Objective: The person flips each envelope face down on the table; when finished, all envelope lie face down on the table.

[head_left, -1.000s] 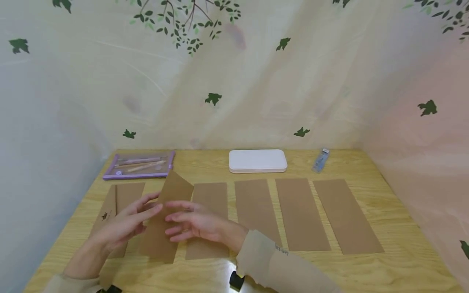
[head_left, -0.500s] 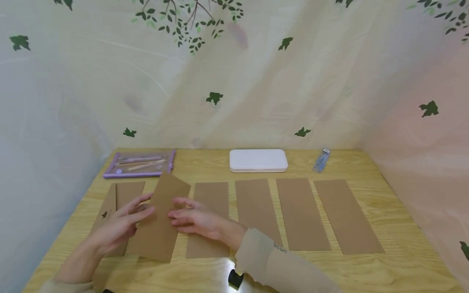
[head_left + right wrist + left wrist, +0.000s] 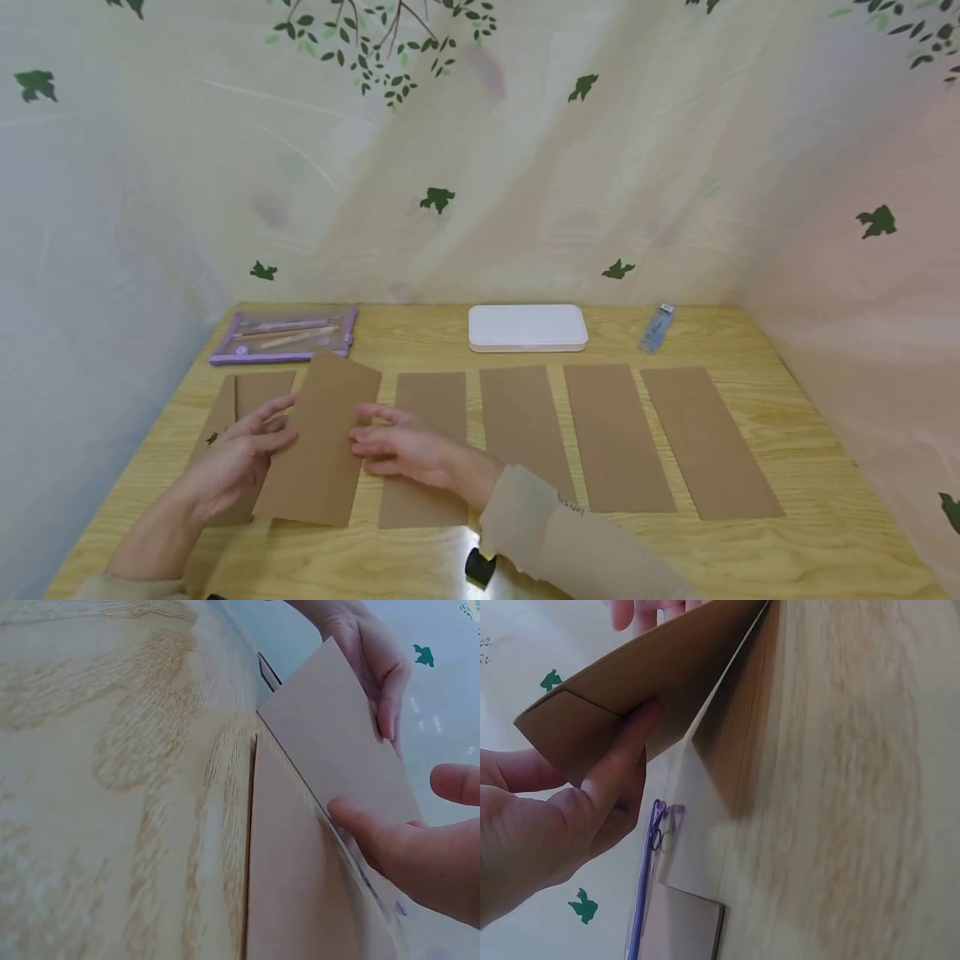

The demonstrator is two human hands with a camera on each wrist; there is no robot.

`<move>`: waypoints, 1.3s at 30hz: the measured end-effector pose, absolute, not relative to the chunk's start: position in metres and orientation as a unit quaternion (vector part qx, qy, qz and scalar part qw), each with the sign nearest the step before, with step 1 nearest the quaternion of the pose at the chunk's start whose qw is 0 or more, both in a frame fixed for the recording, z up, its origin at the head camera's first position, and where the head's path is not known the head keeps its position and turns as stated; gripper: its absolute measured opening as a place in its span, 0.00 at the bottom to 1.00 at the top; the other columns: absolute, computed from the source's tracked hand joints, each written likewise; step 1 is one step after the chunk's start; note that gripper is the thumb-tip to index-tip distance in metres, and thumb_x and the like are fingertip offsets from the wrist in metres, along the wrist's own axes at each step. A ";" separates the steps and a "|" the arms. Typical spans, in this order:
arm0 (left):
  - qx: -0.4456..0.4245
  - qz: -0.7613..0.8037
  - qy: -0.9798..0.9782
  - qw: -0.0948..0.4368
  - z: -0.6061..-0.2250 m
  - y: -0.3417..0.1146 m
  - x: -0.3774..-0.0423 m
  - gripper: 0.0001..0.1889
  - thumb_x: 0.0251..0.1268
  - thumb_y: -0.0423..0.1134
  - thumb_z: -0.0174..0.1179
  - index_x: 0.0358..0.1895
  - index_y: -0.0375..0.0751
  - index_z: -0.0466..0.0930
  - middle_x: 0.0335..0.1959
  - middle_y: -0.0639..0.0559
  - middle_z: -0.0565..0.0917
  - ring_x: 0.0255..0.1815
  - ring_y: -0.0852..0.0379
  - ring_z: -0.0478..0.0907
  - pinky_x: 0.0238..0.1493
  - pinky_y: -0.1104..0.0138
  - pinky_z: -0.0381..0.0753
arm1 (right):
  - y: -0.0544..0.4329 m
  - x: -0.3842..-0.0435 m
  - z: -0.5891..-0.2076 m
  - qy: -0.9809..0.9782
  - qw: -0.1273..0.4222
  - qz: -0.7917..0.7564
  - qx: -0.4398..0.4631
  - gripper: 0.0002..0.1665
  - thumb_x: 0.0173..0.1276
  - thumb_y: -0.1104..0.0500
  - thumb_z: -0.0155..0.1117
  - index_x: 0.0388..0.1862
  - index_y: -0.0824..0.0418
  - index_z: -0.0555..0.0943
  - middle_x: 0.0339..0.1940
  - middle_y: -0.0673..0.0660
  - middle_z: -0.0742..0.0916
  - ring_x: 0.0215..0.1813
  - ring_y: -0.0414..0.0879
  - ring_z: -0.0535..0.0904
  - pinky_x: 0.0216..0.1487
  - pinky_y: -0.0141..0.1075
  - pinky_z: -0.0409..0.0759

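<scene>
A brown kraft-paper envelope (image 3: pixel 322 450) stands tilted over the table, its plain face towards the head camera. My left hand (image 3: pixel 228 471) pinches its left edge, and in the left wrist view the thumb (image 3: pixel 634 739) presses on the side with a flap line. My right hand (image 3: pixel 408 446) is at the opposite edge with fingers extended, the fingertips at or against the paper. In the right wrist view the right thumb (image 3: pixel 352 817) lies by that edge. Partly behind my left hand is another envelope (image 3: pixel 258 400) with a flap and a small dark print.
Several similar brown envelopes (image 3: pixel 618 437) lie in a row on the wooden table (image 3: pixel 817 483). Behind them are a purple-edged clear pouch (image 3: pixel 281 337) with pens, a white flat case (image 3: pixel 527 327) and a small blue packet (image 3: pixel 657 327). A patterned cloth wall rises behind.
The held envelope has moved left and swung round, so more of its broad face shows. My left hand has shifted left with it; the right fingers now reach its right edge.
</scene>
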State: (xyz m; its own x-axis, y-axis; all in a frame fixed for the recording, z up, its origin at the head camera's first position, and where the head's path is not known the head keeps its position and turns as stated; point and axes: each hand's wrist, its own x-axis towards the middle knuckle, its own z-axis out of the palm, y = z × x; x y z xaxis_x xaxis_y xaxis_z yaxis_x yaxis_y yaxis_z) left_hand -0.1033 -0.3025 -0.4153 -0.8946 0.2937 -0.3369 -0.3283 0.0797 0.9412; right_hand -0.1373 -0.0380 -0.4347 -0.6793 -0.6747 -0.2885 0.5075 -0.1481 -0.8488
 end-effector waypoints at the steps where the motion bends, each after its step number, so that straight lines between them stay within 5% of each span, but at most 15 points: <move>1: -0.013 0.675 0.701 0.229 -0.416 -0.304 -0.104 0.40 0.80 0.34 0.48 0.81 0.35 0.30 0.77 0.23 0.23 0.77 0.29 0.28 0.75 0.37 0.34 | -0.038 -0.138 -0.435 0.519 0.394 -0.754 -0.078 0.32 0.78 0.65 0.55 0.78 0.62 0.63 0.67 0.65 0.78 0.68 0.60 0.74 0.69 0.56 0.71; 3: -0.006 0.674 0.703 0.228 -0.419 -0.306 -0.104 0.40 0.80 0.33 0.48 0.81 0.34 0.29 0.76 0.22 0.22 0.77 0.28 0.29 0.75 0.38 0.36 | -0.037 -0.140 -0.435 0.509 0.399 -0.759 -0.076 0.32 0.78 0.64 0.55 0.78 0.63 0.62 0.68 0.66 0.76 0.69 0.61 0.73 0.70 0.56 0.71; 6: 0.003 0.677 0.703 0.219 -0.423 -0.309 -0.106 0.40 0.80 0.32 0.47 0.80 0.32 0.28 0.77 0.22 0.26 0.77 0.32 0.42 0.75 0.50 0.58 | -0.036 -0.142 -0.434 0.488 0.405 -0.769 -0.073 0.33 0.78 0.64 0.54 0.79 0.64 0.60 0.70 0.68 0.75 0.70 0.63 0.71 0.70 0.56 0.69; 10: 0.006 0.703 0.682 0.201 -0.429 -0.311 -0.108 0.39 0.79 0.29 0.46 0.79 0.30 0.28 0.78 0.25 0.36 0.64 0.55 0.67 0.51 0.72 0.78 | -0.036 -0.142 -0.433 0.476 0.410 -0.774 -0.072 0.34 0.78 0.65 0.53 0.80 0.65 0.57 0.70 0.69 0.74 0.71 0.65 0.70 0.71 0.57 0.69; 12: 0.001 0.711 0.674 0.200 -0.431 -0.310 -0.108 0.39 0.79 0.27 0.46 0.79 0.29 0.28 0.77 0.25 0.36 0.57 0.63 0.70 0.53 0.72 0.78 | -0.037 -0.142 -0.435 0.481 0.413 -0.770 -0.070 0.34 0.78 0.65 0.53 0.79 0.64 0.58 0.70 0.69 0.74 0.70 0.65 0.71 0.70 0.57 0.69; 14: -0.007 0.699 0.685 0.205 -0.431 -0.309 -0.108 0.40 0.78 0.28 0.47 0.79 0.29 0.28 0.78 0.25 0.33 0.63 0.56 0.67 0.60 0.69 0.75 | -0.038 -0.141 -0.438 0.486 0.415 -0.766 -0.067 0.34 0.78 0.65 0.54 0.79 0.64 0.58 0.69 0.68 0.75 0.70 0.64 0.71 0.70 0.57 0.70; 17: -0.012 0.676 0.704 0.218 -0.431 -0.309 -0.108 0.40 0.78 0.28 0.47 0.80 0.30 0.28 0.78 0.23 0.28 0.74 0.35 0.54 0.74 0.50 0.61 | -0.040 -0.140 -0.443 0.497 0.417 -0.758 -0.064 0.34 0.78 0.64 0.54 0.80 0.63 0.58 0.69 0.67 0.75 0.69 0.61 0.72 0.70 0.56 0.70; 20: -0.012 0.651 0.725 0.224 -0.431 -0.311 -0.108 0.40 0.79 0.30 0.48 0.80 0.30 0.29 0.77 0.21 0.32 0.76 0.25 0.42 0.72 0.36 0.53 | -0.041 -0.141 -0.447 0.500 0.417 -0.757 -0.058 0.34 0.78 0.64 0.54 0.80 0.63 0.58 0.69 0.66 0.75 0.69 0.60 0.73 0.70 0.55 0.71; 21: -0.013 0.642 0.733 0.223 -0.431 -0.311 -0.108 0.40 0.79 0.31 0.48 0.80 0.29 0.30 0.77 0.21 0.34 0.75 0.25 0.44 0.70 0.35 0.59 | -0.042 -0.141 -0.448 0.499 0.417 -0.758 -0.055 0.34 0.78 0.64 0.53 0.80 0.64 0.58 0.69 0.66 0.76 0.69 0.60 0.73 0.70 0.55 0.71; 25: -0.012 0.608 0.763 0.218 -0.428 -0.312 -0.107 0.39 0.79 0.34 0.50 0.80 0.28 0.35 0.77 0.21 0.44 0.72 0.30 0.55 0.60 0.46 0.77 | -0.044 -0.144 -0.449 0.492 0.416 -0.764 -0.040 0.35 0.77 0.65 0.53 0.80 0.65 0.57 0.67 0.67 0.77 0.68 0.61 0.74 0.70 0.56 0.70; 39: 0.013 0.544 0.821 0.171 -0.425 -0.315 -0.104 0.37 0.80 0.39 0.54 0.78 0.22 0.45 0.73 0.20 0.59 0.69 0.33 0.66 0.51 0.60 0.84 | -0.044 -0.148 -0.448 0.496 0.421 -0.759 -0.039 0.37 0.78 0.64 0.53 0.81 0.66 0.54 0.67 0.69 0.76 0.68 0.62 0.73 0.70 0.56 0.71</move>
